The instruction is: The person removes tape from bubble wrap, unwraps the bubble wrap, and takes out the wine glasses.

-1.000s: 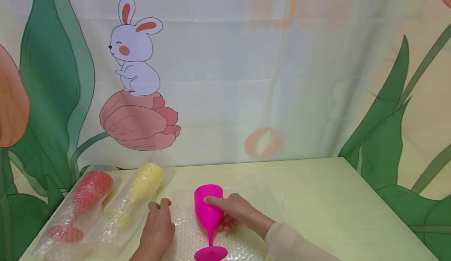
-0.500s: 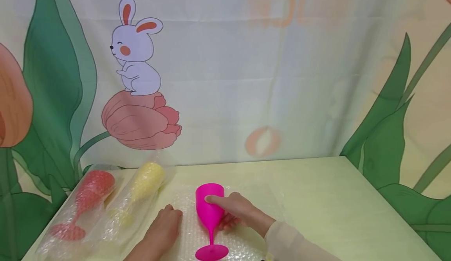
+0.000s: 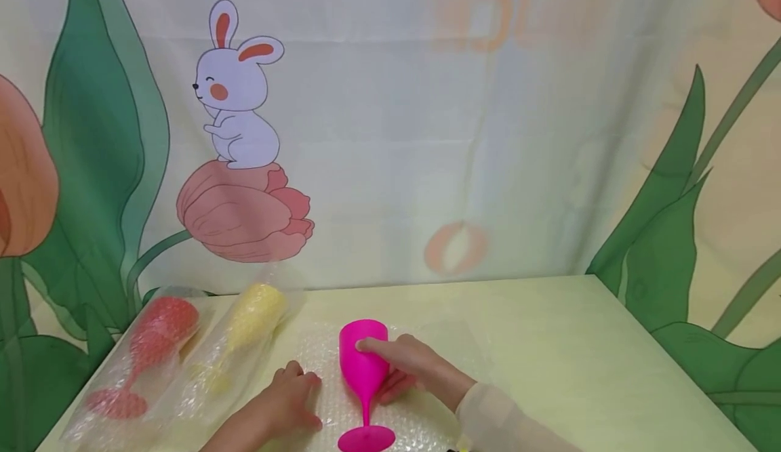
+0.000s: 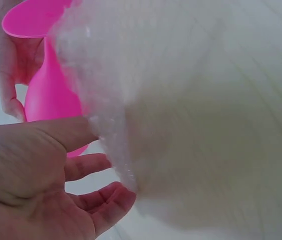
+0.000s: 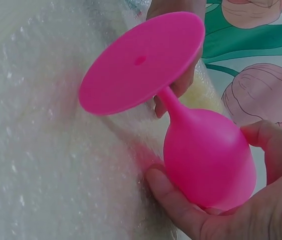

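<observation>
A bright pink plastic goblet (image 3: 364,360) lies on its side over a sheet of bubble wrap (image 3: 326,360), its round base towards me. My right hand (image 3: 415,364) holds the goblet's bowl, thumb on top and fingers underneath at the right. In the right wrist view the goblet's base (image 5: 143,62) shows whole, with the stem behind it. My left hand (image 3: 289,398) reaches the left edge of the bubble wrap, thumb and fingers apart. In the left wrist view its fingertips (image 4: 123,197) touch the wrap's edge; one fingertip is hidden behind it.
Left of the hands lie a red goblet (image 3: 161,330) and a yellow goblet (image 3: 256,310), each wrapped in bubble wrap. The pale yellow tabletop (image 3: 586,371) stretches to the right. Behind it hangs a printed curtain (image 3: 378,120) with a rabbit and tulips.
My left hand has come down and right to the wrap's left edge, and its thumb and fingers have spread. The right hand and pink goblet have stayed almost in place.
</observation>
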A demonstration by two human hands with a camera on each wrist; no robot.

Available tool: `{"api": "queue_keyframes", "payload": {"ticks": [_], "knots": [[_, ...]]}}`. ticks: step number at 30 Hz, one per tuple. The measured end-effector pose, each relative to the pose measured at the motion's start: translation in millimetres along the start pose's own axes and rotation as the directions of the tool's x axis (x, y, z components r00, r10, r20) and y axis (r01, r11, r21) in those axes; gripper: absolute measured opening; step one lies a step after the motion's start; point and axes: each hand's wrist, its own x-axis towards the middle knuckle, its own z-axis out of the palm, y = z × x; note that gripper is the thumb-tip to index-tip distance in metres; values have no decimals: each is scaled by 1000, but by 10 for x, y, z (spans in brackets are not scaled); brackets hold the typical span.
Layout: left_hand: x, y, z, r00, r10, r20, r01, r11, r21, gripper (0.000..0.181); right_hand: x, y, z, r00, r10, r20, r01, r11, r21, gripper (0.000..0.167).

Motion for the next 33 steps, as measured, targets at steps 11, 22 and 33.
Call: {"api": "queue_keyframes", "payload": {"ticks": [11,22,33], "knots": [[-20,-42,30,1000,-9,-13,9,1000,-1,49,9,-10,91,1000,28,-3,-27,997,69,54],[-4,-96,17,1000,-19,-14,19,1000,7,50,23,-25,146,998,35,-46,-32,997,71,52],[35,-87,30,999,-1,-33,1,1000,10,50,-23,13,145,998,23,-64,-13,990,143,53]]}}
